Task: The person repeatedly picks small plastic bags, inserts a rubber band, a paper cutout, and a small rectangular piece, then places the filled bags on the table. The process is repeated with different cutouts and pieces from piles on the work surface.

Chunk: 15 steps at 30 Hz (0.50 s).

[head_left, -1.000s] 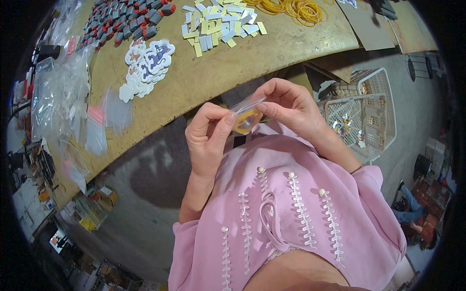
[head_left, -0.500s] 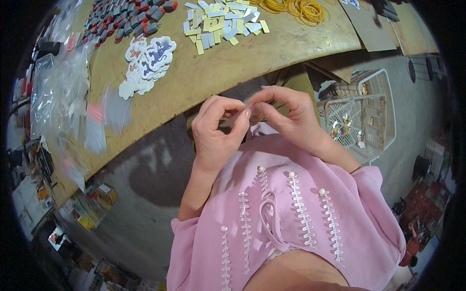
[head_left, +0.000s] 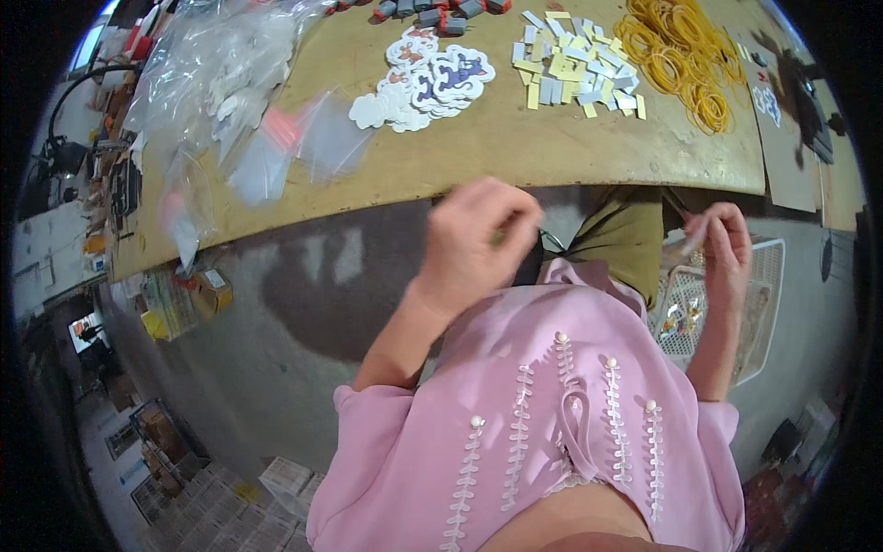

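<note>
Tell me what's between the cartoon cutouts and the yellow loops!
In the head view, a pile of small yellow and pale pieces lies between the cartoon cutouts and the yellow loops.

Worktable: broad, worn, yellowish-brown tabletop (head_left: 570,155) with a dark-nicked front edge
Floor: bare, smooth grey floor (head_left: 248,396)
Light: pale sheen along the tabletop's front; dark, rounded shadow (head_left: 299,317) on the floor
Below table's left end: small yellow-brown cardboard box (head_left: 213,293)
Lower left: rows of pale, boxy shapes (head_left: 216,506), blurred
</note>
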Motion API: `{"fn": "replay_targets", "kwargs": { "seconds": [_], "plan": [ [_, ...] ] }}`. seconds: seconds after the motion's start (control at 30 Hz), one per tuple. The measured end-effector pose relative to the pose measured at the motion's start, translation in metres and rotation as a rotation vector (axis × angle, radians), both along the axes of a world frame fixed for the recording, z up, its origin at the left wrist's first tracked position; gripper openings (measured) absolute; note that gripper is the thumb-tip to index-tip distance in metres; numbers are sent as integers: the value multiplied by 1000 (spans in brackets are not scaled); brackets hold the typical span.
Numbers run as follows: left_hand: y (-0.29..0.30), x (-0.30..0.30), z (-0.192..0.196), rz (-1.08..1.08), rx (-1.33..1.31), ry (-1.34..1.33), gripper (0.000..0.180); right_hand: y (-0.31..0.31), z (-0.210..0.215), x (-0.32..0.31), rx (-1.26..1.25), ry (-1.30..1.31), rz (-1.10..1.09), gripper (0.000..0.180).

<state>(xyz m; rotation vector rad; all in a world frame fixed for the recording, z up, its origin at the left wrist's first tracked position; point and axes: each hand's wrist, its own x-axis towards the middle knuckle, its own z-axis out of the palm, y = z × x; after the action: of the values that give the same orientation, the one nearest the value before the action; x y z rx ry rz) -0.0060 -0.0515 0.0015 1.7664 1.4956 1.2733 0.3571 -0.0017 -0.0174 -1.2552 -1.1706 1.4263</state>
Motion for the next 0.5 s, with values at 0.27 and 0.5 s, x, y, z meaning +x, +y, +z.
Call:
{"fn": "replay_targets", "kwargs": {
  "seconds": [0.27,0.5],
  "plan": [
    [20,-164,-3,598,24,472,17,-69,-129,232,-170,-1616,521,18],
    [58,-202,-3,544,-35,752,25,-51,-80,97,-317,-1222,520,20]
  ]
}}
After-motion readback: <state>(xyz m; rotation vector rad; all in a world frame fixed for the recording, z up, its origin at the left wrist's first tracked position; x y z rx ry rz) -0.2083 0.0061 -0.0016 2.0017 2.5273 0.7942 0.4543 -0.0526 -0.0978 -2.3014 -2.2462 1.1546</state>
